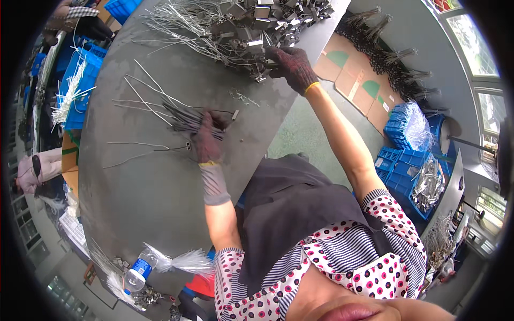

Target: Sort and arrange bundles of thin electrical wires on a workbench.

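I see thin grey wire bundle (179, 115), axis toward left edge of flat grey table (144, 208) | left hand (206, 139) curled closed round it | dark metal-clip heap (262, 24), table's far right edge | right hand (294, 67) nearer, half-curled against it, hold I can't tell

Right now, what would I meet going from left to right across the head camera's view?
Crate of white strips → bottle → left hand → right hand → cardboard → window.
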{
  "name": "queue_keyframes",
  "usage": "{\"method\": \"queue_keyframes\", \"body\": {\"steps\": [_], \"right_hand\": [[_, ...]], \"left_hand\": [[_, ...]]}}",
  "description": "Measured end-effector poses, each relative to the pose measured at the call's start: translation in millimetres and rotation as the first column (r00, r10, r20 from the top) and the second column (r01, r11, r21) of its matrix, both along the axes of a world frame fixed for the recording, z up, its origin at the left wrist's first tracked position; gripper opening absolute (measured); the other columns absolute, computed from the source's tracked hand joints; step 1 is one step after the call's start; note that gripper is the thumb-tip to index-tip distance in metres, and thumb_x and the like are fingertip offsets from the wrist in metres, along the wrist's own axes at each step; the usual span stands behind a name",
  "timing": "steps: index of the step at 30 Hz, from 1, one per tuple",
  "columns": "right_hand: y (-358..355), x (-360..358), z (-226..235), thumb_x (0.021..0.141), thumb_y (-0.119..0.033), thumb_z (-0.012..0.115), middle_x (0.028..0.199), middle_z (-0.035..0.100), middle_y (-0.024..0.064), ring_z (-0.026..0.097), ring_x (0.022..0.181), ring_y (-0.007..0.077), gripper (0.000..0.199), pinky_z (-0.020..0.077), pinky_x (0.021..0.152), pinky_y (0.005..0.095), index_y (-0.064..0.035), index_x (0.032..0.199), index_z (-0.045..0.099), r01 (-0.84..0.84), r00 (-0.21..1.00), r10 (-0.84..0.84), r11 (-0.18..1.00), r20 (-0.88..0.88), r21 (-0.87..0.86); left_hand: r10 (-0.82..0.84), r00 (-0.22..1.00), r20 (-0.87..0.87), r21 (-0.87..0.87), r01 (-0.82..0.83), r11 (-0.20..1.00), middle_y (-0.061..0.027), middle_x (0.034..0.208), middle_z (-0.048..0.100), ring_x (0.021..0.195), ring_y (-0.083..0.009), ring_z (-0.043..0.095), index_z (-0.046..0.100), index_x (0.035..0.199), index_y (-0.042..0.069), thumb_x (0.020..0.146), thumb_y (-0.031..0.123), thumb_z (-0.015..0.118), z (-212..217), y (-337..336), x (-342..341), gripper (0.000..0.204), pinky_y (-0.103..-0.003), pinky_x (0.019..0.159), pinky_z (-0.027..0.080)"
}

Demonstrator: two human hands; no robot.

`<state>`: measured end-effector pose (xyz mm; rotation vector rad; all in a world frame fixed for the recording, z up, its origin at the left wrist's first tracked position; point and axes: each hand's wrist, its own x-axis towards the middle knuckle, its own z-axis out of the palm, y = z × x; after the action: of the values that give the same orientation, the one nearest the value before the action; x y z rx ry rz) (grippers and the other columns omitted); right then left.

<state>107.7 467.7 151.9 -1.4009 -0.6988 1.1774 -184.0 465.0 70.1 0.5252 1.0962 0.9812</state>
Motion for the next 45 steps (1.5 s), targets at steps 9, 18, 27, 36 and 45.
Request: {"method": "queue_keyframes", "body": {"steps": [9, 18, 27, 36, 45], "right_hand": [[-54.5, 34.0, 3.5, 0.088, -0.021, 0.067, 0.091, 0.071, 0.0144, 0.070, 0.075, 0.0195, 0.034, 0.0590, 0.068, 0.0291, 0.0102, 0.101, 0.067, 0.013, 0.993, -0.009, 0.999, 0.120, -0.031], [-92.9, 32.5, -3.7, 0.092, -0.013, 0.063, 0.100, 0.071, 0.0142, 0.068, 0.087, 0.0175, 0.028, 0.0566, 0.081, 0.0296, 0.0066, 0.112, 0.065, 0.089, 0.995, -0.098, 0.976, 0.035, 0.199], [-253.0, 52.5, -26.3, 0.093, -0.014, 0.062, 0.082, 0.068, 0.0072, 0.060, 0.067, 0.0113, 0.020, 0.0504, 0.062, 0.0259, 0.0029, 0.103, 0.068, 0.012, 0.983, 0.016, 0.988, 0.185, -0.152], [-469.5, 79.8, -111.5, 0.079, -0.022, 0.075, 0.069, 0.065, 0.0042, 0.057, 0.062, 0.0099, 0.025, 0.0474, 0.058, 0.0274, 0.0020, 0.082, 0.069, 0.052, 0.959, 0.125, 0.806, 0.255, -0.590], [-517.0, 84.9, -146.8, 0.076, -0.023, 0.079, 0.066, 0.065, 0.0050, 0.057, 0.060, 0.0112, 0.027, 0.0467, 0.054, 0.0295, 0.0007, 0.077, 0.067, 0.247, 0.962, -0.122, 0.777, 0.246, -0.580]], "left_hand": [[-0.812, 0.569, -0.132, -0.038, 0.815, 0.578, -0.0065, 0.105, 0.067, 0.100, -0.0159, 0.062, 0.061, 0.117, -0.004, 0.098, 0.026, 0.059, 1.5, -192.2, -3.0, 0.035, -0.032, 0.092, 0.049], [-0.469, 0.880, -0.075, -0.117, 0.459, 0.881, -0.0063, 0.079, 0.065, 0.064, -0.0145, 0.060, 0.066, 0.104, 0.000, 0.099, 0.027, 0.059, 16.8, -187.2, 54.7, 0.028, -0.030, 0.058, 0.048], [-0.230, 0.916, 0.329, 0.028, 0.234, 0.972, -0.0138, 0.104, 0.067, 0.091, -0.0278, 0.068, 0.054, 0.127, -0.001, 0.097, 0.015, 0.058, 17.0, -108.6, 188.3, 0.034, -0.046, 0.084, 0.059], [-0.114, 0.847, 0.520, -0.001, 0.134, 0.991, -0.0155, 0.100, 0.068, 0.093, -0.0313, 0.068, 0.060, 0.111, 0.002, 0.097, 0.017, 0.060, 19.3, -101.8, 194.6, 0.020, -0.053, 0.090, 0.056], [0.117, 0.865, 0.488, 0.038, -0.155, 0.987, -0.0088, 0.095, 0.067, 0.082, -0.0247, 0.067, 0.063, 0.110, 0.008, 0.096, 0.024, 0.062, 19.2, -77.4, 132.8, 0.021, -0.050, 0.082, 0.058]]}}
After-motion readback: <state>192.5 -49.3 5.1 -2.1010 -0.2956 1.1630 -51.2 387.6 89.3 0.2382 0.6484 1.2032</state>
